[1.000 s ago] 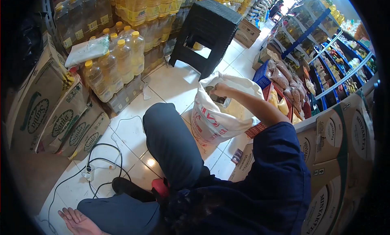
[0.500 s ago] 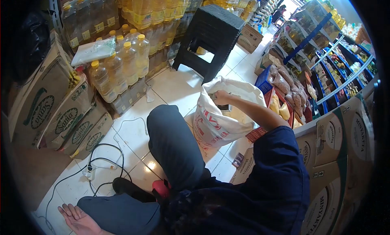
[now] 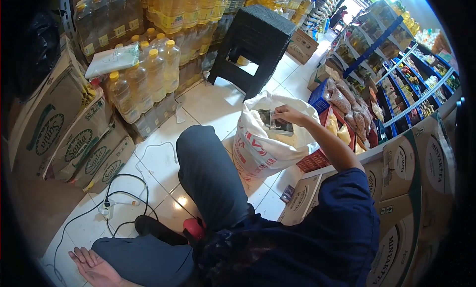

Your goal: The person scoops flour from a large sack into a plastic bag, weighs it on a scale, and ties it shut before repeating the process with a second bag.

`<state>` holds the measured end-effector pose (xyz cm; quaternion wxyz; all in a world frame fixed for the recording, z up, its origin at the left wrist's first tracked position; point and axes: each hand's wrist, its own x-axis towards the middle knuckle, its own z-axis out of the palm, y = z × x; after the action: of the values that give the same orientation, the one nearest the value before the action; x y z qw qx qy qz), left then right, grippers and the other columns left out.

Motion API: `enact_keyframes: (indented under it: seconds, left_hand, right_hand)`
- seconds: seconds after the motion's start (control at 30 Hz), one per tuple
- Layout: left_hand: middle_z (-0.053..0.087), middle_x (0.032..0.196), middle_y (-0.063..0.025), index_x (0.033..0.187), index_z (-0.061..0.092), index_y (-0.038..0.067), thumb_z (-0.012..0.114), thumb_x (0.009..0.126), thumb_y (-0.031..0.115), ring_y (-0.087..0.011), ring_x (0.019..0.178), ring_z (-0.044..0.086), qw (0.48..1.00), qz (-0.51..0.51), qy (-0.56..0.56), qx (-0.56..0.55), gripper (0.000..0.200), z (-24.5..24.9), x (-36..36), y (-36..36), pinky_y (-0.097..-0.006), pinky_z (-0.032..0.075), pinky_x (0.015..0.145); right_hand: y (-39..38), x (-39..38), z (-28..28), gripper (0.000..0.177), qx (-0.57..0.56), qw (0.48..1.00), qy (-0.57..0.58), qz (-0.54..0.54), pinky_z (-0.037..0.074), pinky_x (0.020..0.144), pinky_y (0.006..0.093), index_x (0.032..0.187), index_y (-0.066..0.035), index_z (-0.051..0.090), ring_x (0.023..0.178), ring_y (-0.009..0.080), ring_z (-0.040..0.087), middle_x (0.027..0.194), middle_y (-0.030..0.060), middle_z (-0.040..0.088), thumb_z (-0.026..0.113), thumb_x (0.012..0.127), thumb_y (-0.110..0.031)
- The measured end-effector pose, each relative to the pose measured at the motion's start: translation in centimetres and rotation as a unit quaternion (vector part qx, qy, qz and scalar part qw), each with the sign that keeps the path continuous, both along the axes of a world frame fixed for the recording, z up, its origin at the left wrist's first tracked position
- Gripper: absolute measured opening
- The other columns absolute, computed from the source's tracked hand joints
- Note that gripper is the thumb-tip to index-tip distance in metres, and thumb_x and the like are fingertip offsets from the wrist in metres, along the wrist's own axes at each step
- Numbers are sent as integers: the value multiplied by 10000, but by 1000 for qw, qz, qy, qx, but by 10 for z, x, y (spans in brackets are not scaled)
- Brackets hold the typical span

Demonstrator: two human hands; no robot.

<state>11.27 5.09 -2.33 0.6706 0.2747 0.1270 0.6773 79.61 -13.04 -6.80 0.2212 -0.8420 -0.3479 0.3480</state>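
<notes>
My right hand (image 3: pixel 290 114) is at the mouth of a white sack (image 3: pixel 258 150) with red print, which stands on the tiles in front of my bent knee. Its fingers are closed on a dark grey, shiny scoop (image 3: pixel 268 121) just inside the rim. The scoop's exact shape is partly hidden by the hand. Pale, whitish-yellow contents (image 3: pixel 282 138) show within the sack. Over by my other knee, my left hand (image 3: pixel 94 268) lies palm up with fingers apart, holding nothing.
A black plastic stool (image 3: pixel 258 39) stands behind the sack. Bottles of yellow oil (image 3: pixel 148 79) and cardboard boxes (image 3: pixel 74 138) are on the left. Crates with filled bags (image 3: pixel 347 103) and more boxes (image 3: pixel 401 207) line the right. A black cable (image 3: pixel 124 193) loops across the floor.
My right hand has shifted right and slightly up within the sack's mouth, bringing more of the scoop into sight. My left hand stays palm up beside my knee.
</notes>
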Motion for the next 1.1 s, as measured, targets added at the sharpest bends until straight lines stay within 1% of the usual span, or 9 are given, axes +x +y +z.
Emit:
enact_keyframes:
  seconds: [0.07, 0.17, 0.2, 0.3, 0.4, 0.6, 0.8, 1.0, 1.1]
  left_hand:
    - [561, 873, -96, 1019, 545, -13, 469, 917, 132, -161, 663, 450, 1000, -4, 3, 9, 192, -3, -3, 1, -276, 390, 623]
    - [327, 817, -51, 1094, 398, -85, 361, 974, 60, -108, 631, 319, 998, 34, 45, 13, 192, -21, -20, 4, -234, 344, 593]
    - [331, 818, -50, 1096, 402, -82, 371, 973, 62, -105, 632, 321, 998, 36, 44, 13, 192, -24, -22, 3, -231, 344, 592]
    - [339, 821, -49, 1097, 414, -77, 388, 971, 64, -100, 635, 323, 998, 39, 45, 10, 191, -24, -20, 4, -226, 343, 590]
    - [346, 827, -51, 1099, 420, -82, 391, 969, 64, -103, 635, 321, 998, 43, 48, 10, 197, -23, -21, 5, -226, 340, 593]
    - [349, 835, -54, 1120, 419, -95, 412, 956, 58, -108, 639, 319, 997, 55, 54, 11, 225, -23, -18, 4, -228, 335, 596]
    - [347, 834, -56, 1109, 422, -95, 405, 956, 53, -108, 641, 319, 996, 60, 58, 13, 214, -23, -19, 4, -229, 338, 596]
    - [356, 835, -58, 1101, 420, -90, 396, 961, 55, -108, 640, 322, 997, 48, 52, 19, 204, -20, -16, 3, -236, 344, 596]
    - [360, 843, -59, 1115, 417, -92, 395, 956, 52, -108, 639, 325, 998, 39, 42, 25, 216, -20, -16, 2, -239, 340, 594]
  right_hand:
    - [-7, 1, 9, 254, -12, 1000, 1, 9, 364, 519, 253, 647, -84, 574, 528, 87, 470, 575, -10, 523, 645, 800, -274]
    - [-21, 7, 6, 251, 11, 999, -43, 22, 327, 487, 251, 665, -80, 568, 513, 75, 442, 561, -22, 498, 639, 817, -266]
    - [-25, 12, 1, 248, 25, 997, -65, 26, 310, 471, 250, 676, -77, 566, 506, 68, 430, 553, -28, 485, 636, 825, -262]
    - [-32, 16, -3, 252, 26, 997, -62, 30, 311, 473, 254, 689, -76, 574, 515, 64, 426, 562, -30, 482, 644, 823, -277]
    - [-34, 10, -1, 267, -2, 998, -53, 31, 309, 476, 257, 687, -76, 569, 520, 61, 424, 568, -33, 482, 646, 830, -288]
    - [-37, 11, -1, 294, 29, 995, -90, 35, 294, 483, 256, 675, -74, 542, 511, 70, 410, 563, -31, 474, 638, 848, -292]
    - [-38, 8, 1, 292, 32, 998, -54, -3, 290, 485, 254, 653, -84, 518, 516, 71, 404, 566, -36, 463, 626, 856, -264]
    - [-40, 5, 10, 269, 65, 996, -41, -44, 293, 494, 253, 647, -87, 515, 530, 72, 407, 574, -37, 461, 625, 841, -236]
    - [-45, 9, 12, 252, 63, 995, -70, -28, 324, 514, 252, 651, -69, 558, 552, 76, 438, 587, -26, 501, 627, 799, -260]
